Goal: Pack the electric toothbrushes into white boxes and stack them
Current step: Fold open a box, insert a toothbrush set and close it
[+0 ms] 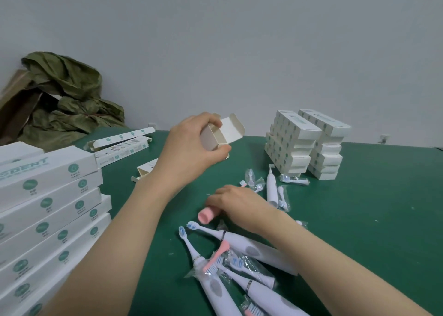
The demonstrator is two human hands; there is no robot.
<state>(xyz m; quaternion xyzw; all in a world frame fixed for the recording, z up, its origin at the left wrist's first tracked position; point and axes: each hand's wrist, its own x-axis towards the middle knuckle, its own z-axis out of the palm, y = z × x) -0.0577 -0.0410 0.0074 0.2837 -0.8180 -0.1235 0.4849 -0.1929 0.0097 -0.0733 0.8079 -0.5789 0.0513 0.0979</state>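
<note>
Head view. Roughly midway, judging by the piles.

In hand:
- Gripping an open box (220, 136) in the left hand (191, 145), fingers and thumb curled round it. Raised above the table (371, 232) at far middle, flap up, nothing showing inside.
- Holding a pink toothbrush (205, 216) low at the middle in the right hand (237, 202), fingers wrapped round the handle, blunt end toward the left. Not yet in the box.

Closed and stacked already:
- Far stacks (306, 145) at far right: two columns, some five or six boxes each, hard to count exactly.
- Near stack (48, 196) at near left: at least seven layers, running out of frame.
- Cannot tell what any closed box holds.

Left to pack:
- The pink toothbrush, plus four white toothbrushes (254, 247) loose on the table: three in the near heap, one farther off, just beside the far stacks.
- Two pink heads (219, 253) in the near heap.
- Bagged heads (293, 179), scattered and too crumpled to count surely.

Seemingly unfilled: three long boxes (124, 136) lying at far left, ends open, one half hidden behind the left forearm. Beyond them, in the far left corner, crumpled green wrapping (72, 95) over cardboard.
</note>
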